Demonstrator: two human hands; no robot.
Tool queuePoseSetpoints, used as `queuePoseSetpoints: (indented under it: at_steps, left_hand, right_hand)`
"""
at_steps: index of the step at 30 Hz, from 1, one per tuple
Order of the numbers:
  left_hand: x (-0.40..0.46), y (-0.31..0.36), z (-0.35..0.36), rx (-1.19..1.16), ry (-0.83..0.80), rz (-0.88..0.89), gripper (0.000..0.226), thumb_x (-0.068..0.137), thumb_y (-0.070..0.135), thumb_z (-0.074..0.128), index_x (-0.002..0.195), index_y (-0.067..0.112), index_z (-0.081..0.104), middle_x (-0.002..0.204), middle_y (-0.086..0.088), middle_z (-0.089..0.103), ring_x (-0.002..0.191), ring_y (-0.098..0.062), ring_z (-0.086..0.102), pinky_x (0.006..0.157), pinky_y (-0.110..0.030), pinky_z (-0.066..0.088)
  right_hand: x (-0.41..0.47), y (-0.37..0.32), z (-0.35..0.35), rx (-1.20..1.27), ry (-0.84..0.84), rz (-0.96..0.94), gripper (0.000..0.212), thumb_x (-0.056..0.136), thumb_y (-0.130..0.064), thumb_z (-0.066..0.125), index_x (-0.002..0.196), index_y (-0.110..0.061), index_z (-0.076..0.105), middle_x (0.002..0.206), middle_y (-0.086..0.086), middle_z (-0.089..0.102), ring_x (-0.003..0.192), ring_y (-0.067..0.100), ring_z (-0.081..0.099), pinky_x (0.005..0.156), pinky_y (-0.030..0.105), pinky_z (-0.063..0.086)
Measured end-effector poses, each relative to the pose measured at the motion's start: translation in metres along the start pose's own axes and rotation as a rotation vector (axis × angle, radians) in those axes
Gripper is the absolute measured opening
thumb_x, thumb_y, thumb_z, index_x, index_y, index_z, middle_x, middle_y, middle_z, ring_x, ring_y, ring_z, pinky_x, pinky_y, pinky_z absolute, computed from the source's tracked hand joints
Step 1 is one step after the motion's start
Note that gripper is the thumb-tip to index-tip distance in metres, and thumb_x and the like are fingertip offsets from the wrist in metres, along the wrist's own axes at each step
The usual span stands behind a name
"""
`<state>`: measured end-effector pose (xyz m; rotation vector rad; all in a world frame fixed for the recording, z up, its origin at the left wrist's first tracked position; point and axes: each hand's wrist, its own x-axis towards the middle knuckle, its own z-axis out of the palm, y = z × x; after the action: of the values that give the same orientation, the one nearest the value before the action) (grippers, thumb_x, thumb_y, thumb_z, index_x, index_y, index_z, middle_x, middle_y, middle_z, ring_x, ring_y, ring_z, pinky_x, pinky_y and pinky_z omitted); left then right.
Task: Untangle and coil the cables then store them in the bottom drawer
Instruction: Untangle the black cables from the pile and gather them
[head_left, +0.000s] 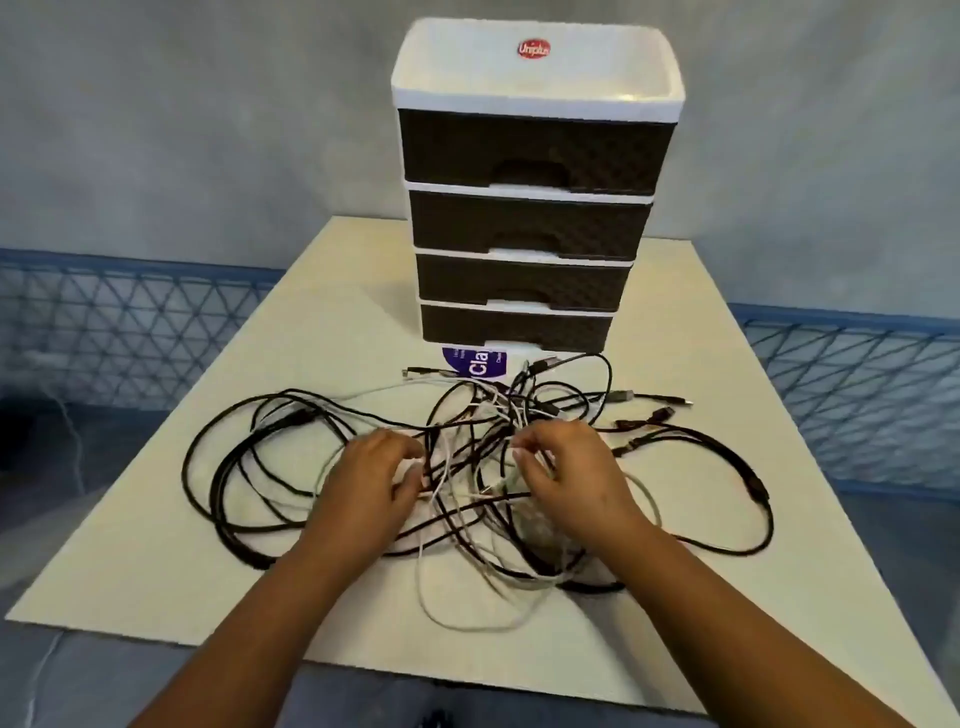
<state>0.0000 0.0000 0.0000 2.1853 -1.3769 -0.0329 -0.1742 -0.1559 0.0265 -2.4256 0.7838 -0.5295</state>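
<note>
A tangle of several black and white cables (467, 415) lies spread over the cream board (156, 519), in front of a white drawer unit (530, 93) with dark brown drawers. All its drawers are closed, including the bottom drawer (514, 327). Both my hands are in the middle of the tangle. My left hand (374, 483) has its fingers curled around black and white strands. My right hand (566, 478) pinches a white cable between thumb and fingertips. Long black loops (218, 478) trail to the left and to the right (748, 478).
A purple and white label (475, 362) lies at the foot of the drawer unit. The board ends close to me and on both sides. Blue lattice railing (130, 322) runs behind, left and right, under a grey wall.
</note>
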Motion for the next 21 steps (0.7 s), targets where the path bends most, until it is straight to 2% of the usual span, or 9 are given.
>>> queuePoseSetpoints:
  at_steps: [3, 7, 11, 13, 16, 18, 21]
  left_hand:
    - [0.005, -0.029, -0.007, -0.002, -0.007, -0.023, 0.025, 0.088, 0.03, 0.05, 0.101, 0.017, 0.067, 0.097, 0.002, 0.064, 0.094, -0.019, 0.057, 0.081, -0.029, 0.04]
    - [0.006, -0.052, -0.014, -0.088, -0.075, -0.05, 0.024, 0.087, 0.031, 0.052, 0.1, 0.018, 0.068, 0.092, 0.006, 0.063, 0.09, -0.012, 0.056, 0.078, -0.025, 0.042]
    - [0.004, -0.063, -0.022, -0.196, -0.106, -0.024, 0.02, 0.088, 0.026, 0.055, 0.099, 0.017, 0.069, 0.089, 0.01, 0.061, 0.087, -0.002, 0.053, 0.075, -0.008, 0.037]
    - [0.001, -0.067, -0.027, -0.232, -0.129, -0.016, 0.017, 0.09, 0.023, 0.056, 0.099, 0.017, 0.07, 0.088, 0.012, 0.06, 0.087, -0.001, 0.053, 0.072, -0.005, 0.037]
    - [-0.007, -0.072, -0.034, -0.264, -0.188, -0.032, 0.015, 0.093, 0.024, 0.058, 0.101, 0.022, 0.07, 0.092, 0.013, 0.06, 0.087, -0.001, 0.055, 0.07, -0.007, 0.039]
    - [-0.012, -0.075, -0.04, -0.284, -0.234, -0.034, 0.019, 0.094, 0.035, 0.053, 0.101, 0.027, 0.069, 0.093, 0.014, 0.06, 0.088, -0.003, 0.057, 0.071, -0.011, 0.042]
    - [-0.017, -0.079, -0.052, -0.35, -0.311, -0.042, 0.037, 0.095, 0.052, 0.04, 0.096, 0.028, 0.069, 0.087, 0.014, 0.062, 0.087, -0.003, 0.059, 0.073, -0.02, 0.045]
  right_hand:
    - [0.016, -0.031, 0.029, -0.038, -0.09, -0.155, 0.013, 0.092, -0.029, 0.058, 0.098, -0.027, 0.069, 0.096, -0.01, 0.069, 0.096, 0.014, 0.053, 0.084, 0.034, 0.043]
    - [0.028, -0.064, 0.061, -0.066, -0.278, -0.334, 0.013, 0.09, -0.036, 0.06, 0.093, -0.027, 0.069, 0.087, -0.008, 0.064, 0.089, 0.015, 0.049, 0.081, 0.034, 0.041]
    - [0.025, -0.075, 0.086, -0.178, -0.466, -0.52, 0.024, 0.084, -0.052, 0.061, 0.088, -0.03, 0.07, 0.082, -0.011, 0.058, 0.085, 0.014, 0.045, 0.072, 0.034, 0.038]
    - [0.021, -0.077, 0.094, -0.24, -0.465, -0.574, 0.034, 0.079, -0.062, 0.059, 0.089, -0.032, 0.071, 0.083, -0.011, 0.056, 0.087, 0.013, 0.045, 0.07, 0.031, 0.032]
    - [0.017, -0.082, 0.101, -0.283, -0.455, -0.609, 0.038, 0.076, -0.068, 0.055, 0.089, -0.035, 0.07, 0.089, -0.01, 0.052, 0.09, 0.014, 0.043, 0.071, 0.034, 0.033]
    - [0.018, -0.085, 0.105, -0.303, -0.436, -0.624, 0.032, 0.077, -0.063, 0.057, 0.087, -0.035, 0.069, 0.09, -0.01, 0.052, 0.091, 0.014, 0.043, 0.072, 0.034, 0.033]
    - [0.021, -0.086, 0.107, -0.327, -0.402, -0.575, 0.027, 0.079, -0.056, 0.056, 0.086, -0.032, 0.068, 0.087, -0.01, 0.052, 0.088, 0.015, 0.045, 0.071, 0.034, 0.034]
